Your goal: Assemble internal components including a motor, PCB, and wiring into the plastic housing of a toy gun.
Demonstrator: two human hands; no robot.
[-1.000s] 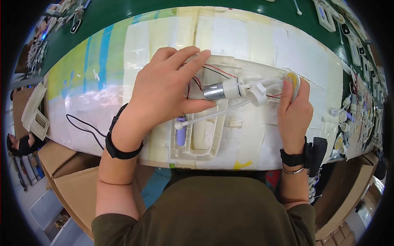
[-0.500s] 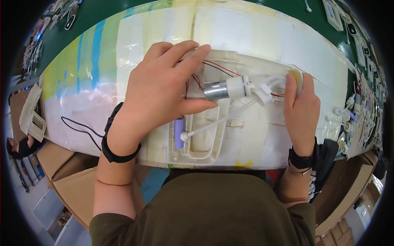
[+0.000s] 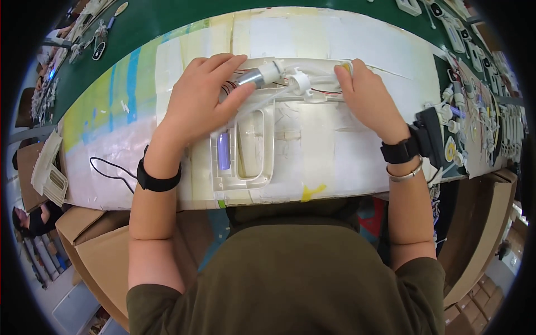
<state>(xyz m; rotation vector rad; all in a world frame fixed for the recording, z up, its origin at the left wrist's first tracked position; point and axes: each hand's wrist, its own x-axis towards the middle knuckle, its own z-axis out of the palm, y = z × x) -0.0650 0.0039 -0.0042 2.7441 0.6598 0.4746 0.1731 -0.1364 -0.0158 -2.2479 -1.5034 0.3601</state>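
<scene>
A white plastic housing half point(image 3: 269, 162) with a looped handle lies open on the table before me. A purple cylindrical battery point(image 3: 224, 151) sits in the handle's left side. My left hand point(image 3: 204, 97) curls around the housing's left part, fingertips at the far edge and thumb against a silver motor point(image 3: 250, 79) with a white end. Red and black wires run beside the motor. White tubing and a white ring-shaped fitting point(image 3: 300, 81) lie over the housing's body. At its right end, my right hand point(image 3: 371, 97) pinches a round white piece with yellow on it point(image 3: 347, 68).
A thin black cord loop point(image 3: 109, 172) lies left of the housing. Another white handle-shaped shell point(image 3: 51, 170) rests at the table's left end. Loose white parts point(image 3: 453, 111) crowd the right side. Cardboard boxes point(image 3: 97, 245) stand below the table on both sides.
The housing, motor and tubing have shifted left and away from me, with both hands moving along. The motor now tilts up to the right. The white tube no longer crosses the battery's lower end.
</scene>
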